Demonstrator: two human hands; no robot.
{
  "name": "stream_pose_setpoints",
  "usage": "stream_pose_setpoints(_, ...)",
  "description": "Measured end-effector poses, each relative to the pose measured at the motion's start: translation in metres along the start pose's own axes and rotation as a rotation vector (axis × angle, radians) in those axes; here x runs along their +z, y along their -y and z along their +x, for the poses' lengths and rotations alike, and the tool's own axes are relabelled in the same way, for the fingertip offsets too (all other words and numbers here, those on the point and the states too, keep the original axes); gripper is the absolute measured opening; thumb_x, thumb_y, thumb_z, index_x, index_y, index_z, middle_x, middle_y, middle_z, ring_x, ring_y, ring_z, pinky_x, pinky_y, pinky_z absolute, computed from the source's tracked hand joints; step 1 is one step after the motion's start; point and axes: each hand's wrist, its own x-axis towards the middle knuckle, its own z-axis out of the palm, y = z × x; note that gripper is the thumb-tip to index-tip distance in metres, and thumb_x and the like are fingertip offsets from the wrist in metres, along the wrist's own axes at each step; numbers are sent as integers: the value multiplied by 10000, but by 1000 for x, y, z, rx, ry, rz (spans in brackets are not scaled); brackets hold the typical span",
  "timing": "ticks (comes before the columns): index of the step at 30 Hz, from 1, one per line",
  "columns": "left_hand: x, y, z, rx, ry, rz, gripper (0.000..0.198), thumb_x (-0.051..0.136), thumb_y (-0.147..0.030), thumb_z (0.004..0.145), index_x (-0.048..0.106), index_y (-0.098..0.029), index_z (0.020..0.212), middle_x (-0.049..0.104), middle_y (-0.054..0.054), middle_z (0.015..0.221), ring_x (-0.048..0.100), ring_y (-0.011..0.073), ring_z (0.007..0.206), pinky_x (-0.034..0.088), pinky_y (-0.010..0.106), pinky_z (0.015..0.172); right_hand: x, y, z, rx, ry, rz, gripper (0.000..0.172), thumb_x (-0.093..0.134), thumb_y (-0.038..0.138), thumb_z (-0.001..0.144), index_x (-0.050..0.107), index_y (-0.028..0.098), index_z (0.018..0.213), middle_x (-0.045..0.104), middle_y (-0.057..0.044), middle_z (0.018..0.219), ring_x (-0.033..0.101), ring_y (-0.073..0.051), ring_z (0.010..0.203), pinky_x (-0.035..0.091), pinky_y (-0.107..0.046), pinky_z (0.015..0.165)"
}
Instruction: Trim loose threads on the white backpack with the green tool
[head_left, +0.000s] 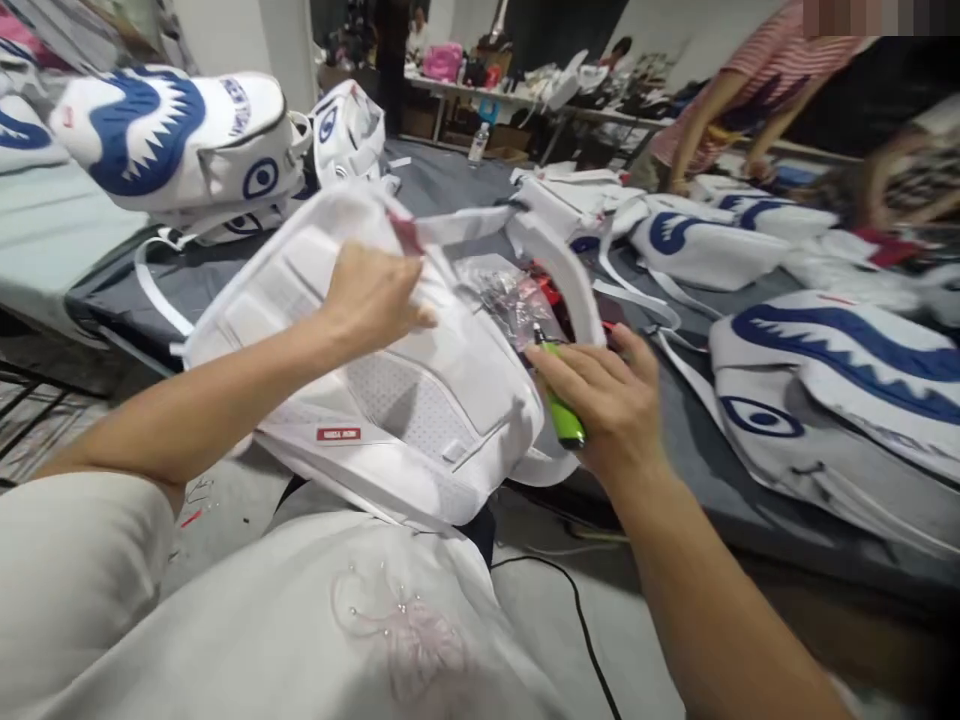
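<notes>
A white backpack leans at the table's near edge, its padded back and a strap with a small red label facing me. My left hand is closed at the upper part of the backpack, beside a dark red patch; what its fingers pinch is too small to make out. In my right hand is a green-handled tool, its metal tip pointing up and away, close to the backpack's right side. Behind that hand a white shoulder strap arches up.
Clear plastic bags with small parts lie behind the backpack. White backpacks with blue patterns stand at left and right. A person in a striped shirt bends over bags at the back right. A black cable hangs below.
</notes>
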Motion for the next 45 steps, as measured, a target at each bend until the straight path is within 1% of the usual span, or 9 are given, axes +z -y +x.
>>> stream_pose_setpoints(4,58,13,-14,21,227,-45,301,643,-363,907,636,-126,1093,720,139,1104,644,310,1097,414,425,944,26,-7,-42,47,107,-66,343,428,172,992,667,236,1230,753,-64,1036,669,-206,983,364,-519,1118)
stream_pose_setpoints(9,63,40,-10,85,226,-88,325,749,-389,831,669,-175,1062,719,101,1106,637,307,1089,426,412,894,52,19,-44,70,-14,-100,308,437,186,1012,644,252,1231,755,-30,998,673,-180,972,225,-528,1175)
stream_pose_setpoints(17,82,-8,-74,334,-122,-66,217,618,-371,939,641,-162,884,671,91,846,614,248,788,422,380,659,95,67,42,-79,-329,243,431,586,174,941,537,221,1367,743,-106,1126,712,-213,1000,502,-392,915)
stream_pose_setpoints(20,80,0,-88,389,-165,-230,157,573,-300,960,638,-163,916,676,72,866,613,218,785,457,361,678,114,67,44,-106,-363,367,484,564,173,938,487,218,1414,744,-121,1070,718,-218,896,562,-351,734)
stream_pose_setpoints(24,61,25,-71,368,-324,-370,216,507,-191,970,635,-224,1141,695,79,1130,608,214,1075,468,373,934,120,65,30,-152,-319,407,543,593,157,912,464,234,1433,757,-85,957,719,-208,827,571,-361,748)
stream_pose_setpoints(29,69,33,-8,208,37,-181,792,786,-337,787,424,-217,1482,539,145,1444,461,343,1323,401,448,1017,116,76,22,-39,-248,445,516,578,131,920,482,212,1421,754,-95,951,726,-219,854,570,-370,763)
stream_pose_setpoints(33,101,34,26,164,245,-123,835,813,-415,755,435,-211,1472,550,155,1409,502,338,1267,403,435,998,119,81,17,43,-134,400,431,564,135,932,544,181,1360,755,-128,1038,734,-245,950,572,-355,756)
stream_pose_setpoints(41,119,26,6,354,202,80,1269,830,-540,670,78,-118,1601,146,244,1655,106,428,1532,77,621,1207,135,69,5,114,-83,460,379,536,191,938,580,203,1315,751,-124,1085,734,-244,972,591,-361,778)
stream_pose_setpoints(45,131,20,9,298,248,111,1143,789,-494,743,137,-93,1591,266,242,1618,231,404,1502,171,559,1207,133,64,8,134,2,525,423,550,322,943,569,186,1343,741,-150,1120,728,-286,1000,600,-397,791)
